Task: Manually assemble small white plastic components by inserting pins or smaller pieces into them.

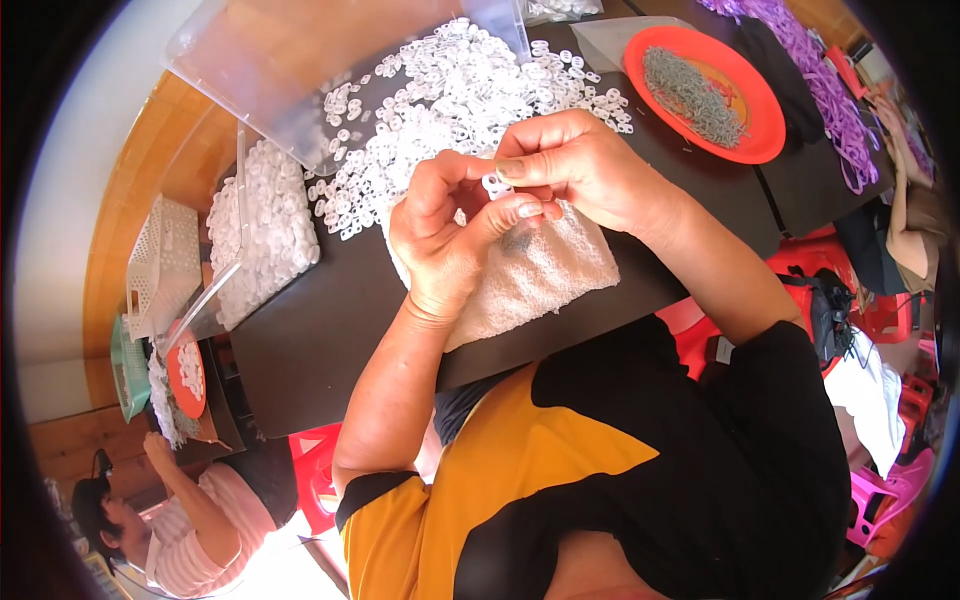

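Between both hands (pixel 440 235), white piece (pixel 494 185)

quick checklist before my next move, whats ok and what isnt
1. White piece held at the fingertips of left hand and right hand: ok
2. Inside of that piece free of grey bits: cannot tell, fingers partly cover it
3. Pale cloth under the hands: ok
4. Loose white pile kept off the cloth's front edge: ok
5. Red plate with grey pieces, right of the pile: ok
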`<state>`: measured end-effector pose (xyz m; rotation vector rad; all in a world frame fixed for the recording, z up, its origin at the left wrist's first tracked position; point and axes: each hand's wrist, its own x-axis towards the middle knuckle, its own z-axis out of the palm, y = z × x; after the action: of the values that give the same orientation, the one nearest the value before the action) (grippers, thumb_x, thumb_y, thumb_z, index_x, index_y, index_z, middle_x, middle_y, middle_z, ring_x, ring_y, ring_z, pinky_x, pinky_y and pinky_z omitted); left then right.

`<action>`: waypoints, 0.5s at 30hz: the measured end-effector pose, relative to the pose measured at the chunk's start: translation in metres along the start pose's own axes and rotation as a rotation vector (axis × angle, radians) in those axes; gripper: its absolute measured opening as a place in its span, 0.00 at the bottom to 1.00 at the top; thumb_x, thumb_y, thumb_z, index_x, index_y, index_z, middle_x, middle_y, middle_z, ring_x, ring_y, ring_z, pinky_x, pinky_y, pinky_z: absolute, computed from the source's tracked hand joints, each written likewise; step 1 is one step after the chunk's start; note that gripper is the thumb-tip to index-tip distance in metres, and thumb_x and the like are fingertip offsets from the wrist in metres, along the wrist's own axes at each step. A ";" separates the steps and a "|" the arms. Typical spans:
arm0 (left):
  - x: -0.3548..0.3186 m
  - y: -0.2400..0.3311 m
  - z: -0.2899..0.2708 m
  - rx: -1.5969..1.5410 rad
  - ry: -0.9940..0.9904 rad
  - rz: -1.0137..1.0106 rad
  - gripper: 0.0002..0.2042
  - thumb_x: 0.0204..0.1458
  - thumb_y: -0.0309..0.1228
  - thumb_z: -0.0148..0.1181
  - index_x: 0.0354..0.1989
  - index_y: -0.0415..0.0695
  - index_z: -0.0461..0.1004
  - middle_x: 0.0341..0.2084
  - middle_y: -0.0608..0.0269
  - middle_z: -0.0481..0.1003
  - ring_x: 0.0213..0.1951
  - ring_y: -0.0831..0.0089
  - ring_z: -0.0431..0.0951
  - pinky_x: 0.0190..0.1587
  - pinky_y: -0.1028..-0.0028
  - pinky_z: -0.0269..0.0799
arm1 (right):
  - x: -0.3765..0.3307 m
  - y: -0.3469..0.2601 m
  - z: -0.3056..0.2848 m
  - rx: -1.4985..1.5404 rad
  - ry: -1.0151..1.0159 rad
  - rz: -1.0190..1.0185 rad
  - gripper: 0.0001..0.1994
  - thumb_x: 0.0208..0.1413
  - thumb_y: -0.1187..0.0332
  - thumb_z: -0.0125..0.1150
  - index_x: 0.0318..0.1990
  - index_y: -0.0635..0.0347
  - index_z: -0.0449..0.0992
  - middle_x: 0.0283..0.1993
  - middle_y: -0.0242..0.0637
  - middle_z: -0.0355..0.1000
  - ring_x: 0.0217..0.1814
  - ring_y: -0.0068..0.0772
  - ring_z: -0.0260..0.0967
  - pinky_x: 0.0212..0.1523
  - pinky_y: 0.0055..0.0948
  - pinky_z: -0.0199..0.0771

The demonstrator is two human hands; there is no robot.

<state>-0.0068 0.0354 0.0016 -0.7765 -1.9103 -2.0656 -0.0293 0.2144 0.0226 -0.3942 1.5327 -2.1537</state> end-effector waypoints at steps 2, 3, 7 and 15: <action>-0.002 0.003 -0.001 0.069 -0.024 0.008 0.14 0.47 0.20 0.69 0.39 0.39 0.70 0.26 0.64 0.77 0.28 0.80 0.79 0.29 0.82 0.73 | -0.002 0.000 0.000 0.000 -0.001 0.009 0.09 0.59 0.68 0.59 0.32 0.66 0.77 0.22 0.33 0.72 0.19 0.23 0.70 0.19 0.17 0.63; -0.002 0.006 0.001 0.046 -0.026 -0.006 0.14 0.47 0.20 0.69 0.38 0.39 0.70 0.26 0.64 0.77 0.28 0.81 0.79 0.29 0.83 0.73 | -0.003 -0.002 0.000 0.013 -0.009 0.028 0.09 0.59 0.68 0.60 0.32 0.65 0.77 0.22 0.33 0.72 0.19 0.23 0.70 0.19 0.17 0.63; -0.005 0.005 0.003 -0.042 -0.010 -0.045 0.13 0.47 0.20 0.70 0.37 0.39 0.70 0.25 0.64 0.78 0.27 0.82 0.79 0.28 0.84 0.71 | -0.004 0.000 0.001 0.043 -0.018 0.067 0.08 0.57 0.69 0.60 0.31 0.65 0.76 0.21 0.34 0.71 0.19 0.24 0.70 0.18 0.17 0.63; -0.004 -0.002 -0.003 -0.018 -0.049 -0.016 0.13 0.47 0.21 0.70 0.34 0.39 0.69 0.24 0.62 0.77 0.28 0.77 0.81 0.28 0.83 0.75 | -0.001 0.005 -0.001 0.111 -0.109 0.075 0.08 0.60 0.69 0.58 0.33 0.66 0.75 0.22 0.34 0.70 0.21 0.24 0.71 0.19 0.15 0.65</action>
<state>-0.0052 0.0319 -0.0020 -0.8259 -1.9318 -2.0948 -0.0278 0.2143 0.0177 -0.4030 1.3411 -2.1117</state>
